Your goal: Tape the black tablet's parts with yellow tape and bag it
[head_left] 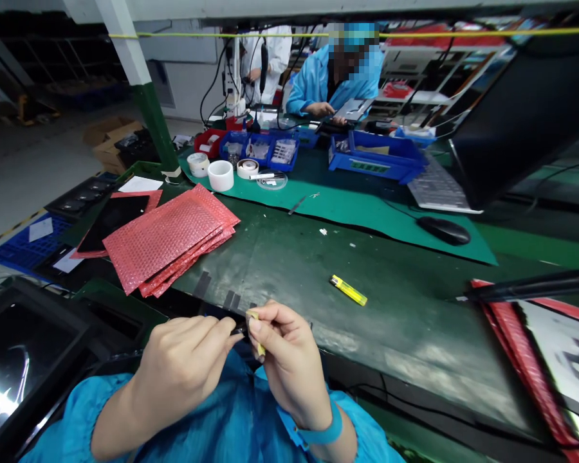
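Note:
My left hand [181, 363] and my right hand [284, 350] meet close to my chest, just in front of the dark green bench [294, 270]. The right hand pinches a small yellowish strip [257, 331] between thumb and fingers. The left hand's fingers are closed on a small dark piece [238, 331] that touches the strip; I cannot make out what it is. Both sleeves are blue, and a blue band [325, 431] circles my right wrist.
A stack of red bubble bags [171, 238] lies left on the bench, a yellow lighter [348, 290] at centre. Tape rolls [220, 175], blue bins [374, 157], a keyboard [437, 186], a mouse [444, 230] and a monitor [521, 116] sit further back. A person in blue [318, 83] works opposite.

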A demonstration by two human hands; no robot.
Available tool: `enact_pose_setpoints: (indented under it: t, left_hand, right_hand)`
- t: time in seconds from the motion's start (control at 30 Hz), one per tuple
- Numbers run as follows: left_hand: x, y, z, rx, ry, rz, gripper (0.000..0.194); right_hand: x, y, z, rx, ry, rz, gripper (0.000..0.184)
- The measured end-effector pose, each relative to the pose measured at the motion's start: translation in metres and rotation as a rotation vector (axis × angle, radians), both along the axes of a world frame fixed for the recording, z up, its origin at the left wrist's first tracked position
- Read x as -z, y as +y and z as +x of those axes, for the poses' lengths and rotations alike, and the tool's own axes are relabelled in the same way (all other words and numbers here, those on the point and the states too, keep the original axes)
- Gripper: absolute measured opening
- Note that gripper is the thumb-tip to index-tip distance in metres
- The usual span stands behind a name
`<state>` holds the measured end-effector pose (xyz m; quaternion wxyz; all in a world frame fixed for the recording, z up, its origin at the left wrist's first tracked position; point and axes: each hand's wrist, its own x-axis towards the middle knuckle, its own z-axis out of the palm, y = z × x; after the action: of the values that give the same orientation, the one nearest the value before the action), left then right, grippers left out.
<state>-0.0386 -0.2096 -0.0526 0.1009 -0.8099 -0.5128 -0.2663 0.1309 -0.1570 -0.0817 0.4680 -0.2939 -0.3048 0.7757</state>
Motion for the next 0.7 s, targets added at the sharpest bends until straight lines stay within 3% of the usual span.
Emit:
enact_pose_setpoints:
  t: [0.37,0.57,0.7]
  left_hand:
    - [-0.008,0.000,0.001,0.023,0.015,0.023,0.010]
    - [-0.011,0.003,0.003,0.039,0.086,-0.009,0.026]
    - [-0.008,0.003,0.000,0.033,0.113,-0.021,0.025]
  right_hand:
    - [-0.006,-0.006,-0.001,0.026,0.052,0.070,0.017]
    - [-0.015,-0.004,0.000,0.039,-0.174,0.276,0.017]
    - [-0.007,0.000,0.001,0.014,-0.260,0.304,0.028]
